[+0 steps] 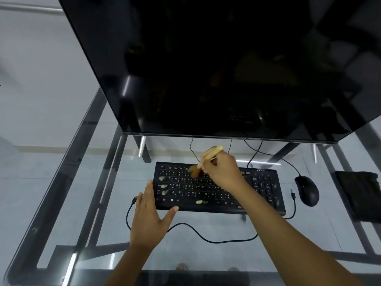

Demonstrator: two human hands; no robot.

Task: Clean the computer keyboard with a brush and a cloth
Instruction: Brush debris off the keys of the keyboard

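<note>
Keyboard (218, 190) lies flat on the glass table (61, 193), just in front of the dark monitor (206, 65), long axis running left to right across the view, key rows facing up, top row toward the monitor. Right hand (221, 172) grips the brush (206, 159) by its pale handle; handle end tilts up and away toward the monitor, bristles point down and to the left, touching the upper key rows left of centre. Bristles are blurred, which reads as a sweep in progress. Judgement: the tilted hold puts the bristle tips into the gaps between the keys. Left hand (150, 211) is spread, fingers straight, palm on the table at the keyboard's front left corner, thumb against the front edge; probably bracing the board so brushing does not shift it. It holds nothing. Pale crumbs (200, 202) sit on the left-hand keys and the space bar, so brushing is judged far from finished. Black cloth (358, 193) lies at the right edge of the table, beyond the mouse (307, 190), well apart from both hands; likely parked there for the wipe afterward. A loose cable (206, 237) loops in front of the keyboard.
</note>
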